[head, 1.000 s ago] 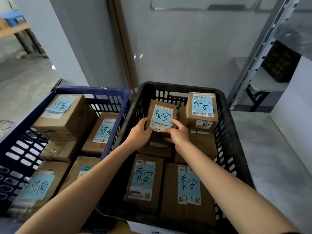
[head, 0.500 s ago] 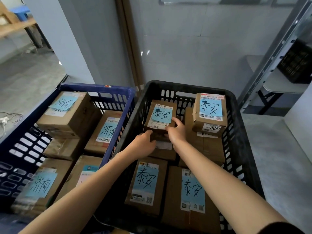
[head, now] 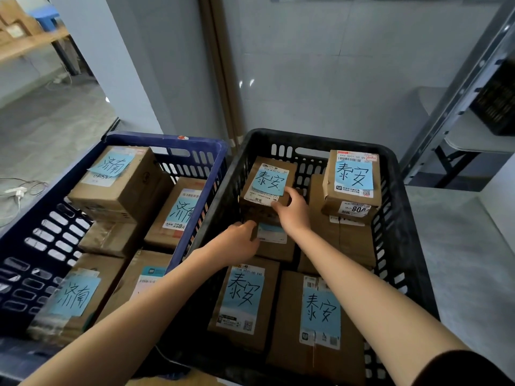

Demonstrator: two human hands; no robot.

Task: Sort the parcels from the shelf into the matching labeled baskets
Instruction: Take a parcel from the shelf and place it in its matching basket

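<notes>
While the right hand (head: pixel 294 213) grasps the small parcel (head: pixel 267 181) at the black basket's (head: pixel 320 139) far edge, the left hand's (head: pixel 239 240) grip on the box beneath (head: pixel 274 246) is unclear. A taller parcel (head: pixel 351 185) stands just right of it.

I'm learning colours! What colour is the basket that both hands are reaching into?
The basket is black; the head view shows it.

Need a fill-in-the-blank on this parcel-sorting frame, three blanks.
1. The right hand grips a small brown cardboard parcel whose handwritten sticky note is ___.
2. The blue plastic basket stands ___ of the black plastic basket.
3. The gripped parcel lies in the ___ basket.
Missing words: blue; left; black.
</notes>
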